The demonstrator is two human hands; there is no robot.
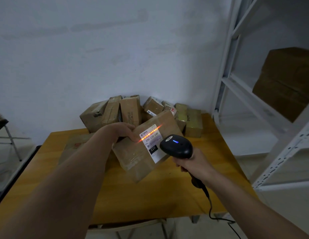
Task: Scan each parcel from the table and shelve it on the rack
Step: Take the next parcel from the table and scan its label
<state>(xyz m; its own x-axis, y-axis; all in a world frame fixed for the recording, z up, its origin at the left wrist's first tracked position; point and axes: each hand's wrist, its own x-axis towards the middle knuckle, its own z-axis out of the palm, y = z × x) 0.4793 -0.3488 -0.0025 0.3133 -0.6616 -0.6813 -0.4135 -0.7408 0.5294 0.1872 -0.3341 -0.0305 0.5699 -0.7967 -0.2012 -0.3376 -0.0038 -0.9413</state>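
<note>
My left hand (123,131) grips the upper left edge of a brown cardboard parcel (133,156), held tilted above the yellow wooden table (150,200). Its white shipping label (152,143) faces me, and an orange scan line crosses the barcode at the label's top. My right hand (193,167) holds a black corded barcode scanner (176,146), blue light lit, just right of the label. Several more taped parcels (129,111) are piled at the table's far edge against the wall.
A white metal rack (253,104) stands to the right, with a large cardboard box (286,83) on one shelf. A flat parcel (76,145) lies on the table under my left forearm. A folding chair (7,133) stands at far left. The scanner's cable (212,211) hangs off the table's front.
</note>
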